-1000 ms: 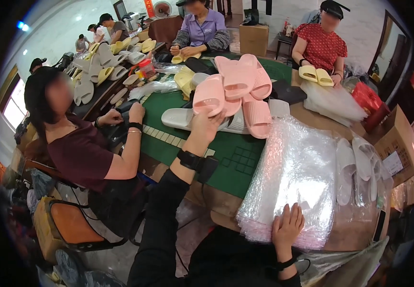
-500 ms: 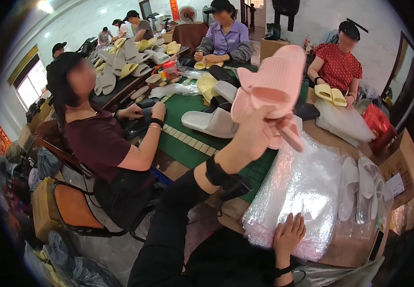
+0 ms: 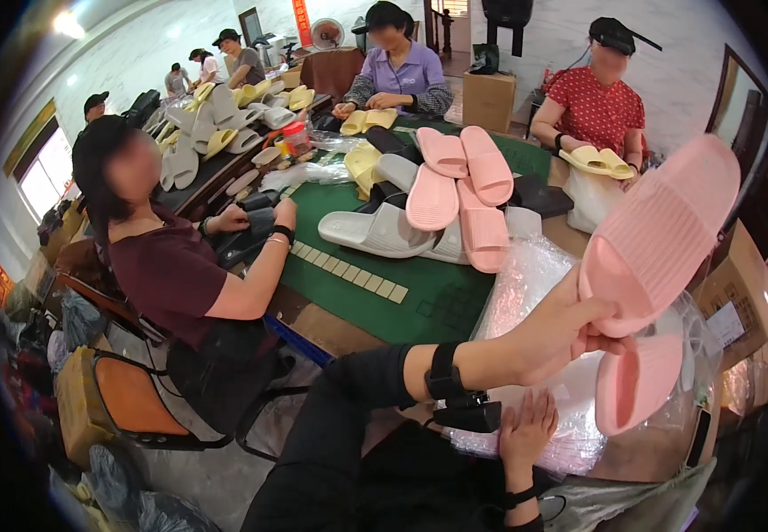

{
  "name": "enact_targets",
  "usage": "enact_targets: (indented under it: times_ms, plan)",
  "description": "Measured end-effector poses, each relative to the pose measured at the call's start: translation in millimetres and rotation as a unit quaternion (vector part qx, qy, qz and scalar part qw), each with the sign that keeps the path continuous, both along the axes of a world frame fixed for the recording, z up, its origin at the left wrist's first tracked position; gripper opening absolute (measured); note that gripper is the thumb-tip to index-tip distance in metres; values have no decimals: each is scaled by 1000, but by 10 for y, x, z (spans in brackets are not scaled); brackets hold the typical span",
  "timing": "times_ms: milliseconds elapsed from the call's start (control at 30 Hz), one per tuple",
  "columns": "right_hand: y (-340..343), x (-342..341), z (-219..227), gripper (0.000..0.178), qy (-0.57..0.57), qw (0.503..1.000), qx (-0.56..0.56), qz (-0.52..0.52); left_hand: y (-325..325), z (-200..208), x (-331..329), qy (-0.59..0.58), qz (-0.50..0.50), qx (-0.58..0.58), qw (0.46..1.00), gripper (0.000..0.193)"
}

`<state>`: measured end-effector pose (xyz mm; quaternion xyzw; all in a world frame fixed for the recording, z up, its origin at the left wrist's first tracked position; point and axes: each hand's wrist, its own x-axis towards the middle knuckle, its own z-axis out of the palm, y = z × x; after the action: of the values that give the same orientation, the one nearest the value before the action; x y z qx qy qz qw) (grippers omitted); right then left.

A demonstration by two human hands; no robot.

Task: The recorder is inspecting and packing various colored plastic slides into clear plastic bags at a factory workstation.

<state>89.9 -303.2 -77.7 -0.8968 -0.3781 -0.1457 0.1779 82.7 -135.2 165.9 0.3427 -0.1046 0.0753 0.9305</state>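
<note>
My left hand reaches across to the right and grips a pair of pink slippers at the heel ends. One slipper points up, the other hangs lower with its opening showing. Beneath, my right hand lies flat with fingers stretched out on a stack of clear plastic bags; it holds nothing. Several more pink slippers rest in a pile on the green mat, on top of grey slippers.
A person in maroon sits at the left, handling a dark slipper. Across the table, people in purple and red handle yellow slippers. Cardboard boxes stand at the right edge. A heap of slippers covers the far-left table.
My left hand has moved right and toward me, carrying the pink slippers away from the pile. My right hand stays on the plastic bags.
</note>
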Motion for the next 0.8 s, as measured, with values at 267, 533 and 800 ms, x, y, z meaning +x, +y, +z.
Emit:
enact_targets:
  times_ms: [267,533,800]
  plan:
    - [37,-87,147,41,81,994,70,-6,308,-1201,158,261,29,104,959,47]
    - [78,-39,191,32,76,989,121,26,523,-1863,61,298,70,3,952,37]
    - [14,3,59,27,50,995,80,22,-19,-1860,-351,214,73,253,941,64]
